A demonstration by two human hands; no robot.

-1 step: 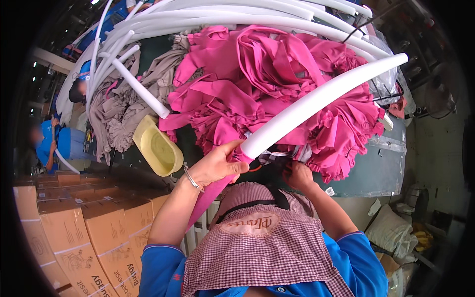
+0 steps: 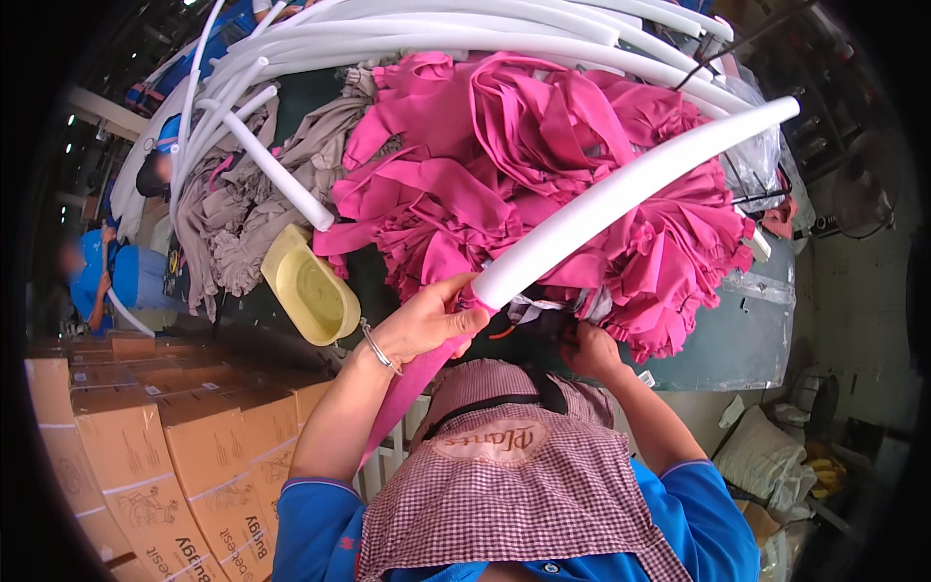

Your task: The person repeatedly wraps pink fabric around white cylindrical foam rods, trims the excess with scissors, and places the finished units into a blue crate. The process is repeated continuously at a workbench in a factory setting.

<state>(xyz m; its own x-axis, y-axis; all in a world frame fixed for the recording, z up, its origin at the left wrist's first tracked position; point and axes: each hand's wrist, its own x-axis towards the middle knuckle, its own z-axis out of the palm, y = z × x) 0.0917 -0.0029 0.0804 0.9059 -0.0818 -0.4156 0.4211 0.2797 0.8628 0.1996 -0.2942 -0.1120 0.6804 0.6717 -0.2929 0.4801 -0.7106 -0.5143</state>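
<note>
My left hand (image 2: 432, 325) is closed around the near end of a white foam tube (image 2: 630, 204), where a pink fabric sleeve (image 2: 412, 393) gathers over it. The sleeve hangs down past my wrist, while the tube slants up to the right over a heap of pink fabric pieces (image 2: 436, 189). At the table's near edge, my right hand (image 2: 593, 354) is closed with curled fingers, just below the heap. What it holds, if anything, is hidden.
More white foam tubes (image 2: 427, 44) lie across the back. Grey fabric pieces (image 2: 228, 213) and a pale yellow plastic container (image 2: 312, 291) are on the dark green table (image 2: 732, 335). Cardboard boxes (image 2: 136, 466) stand at lower left. Another person (image 2: 126, 276) is at far left.
My right hand has shifted slightly toward me and to the right at the table edge. The left hand keeps its grip on the tube and sleeve.
</note>
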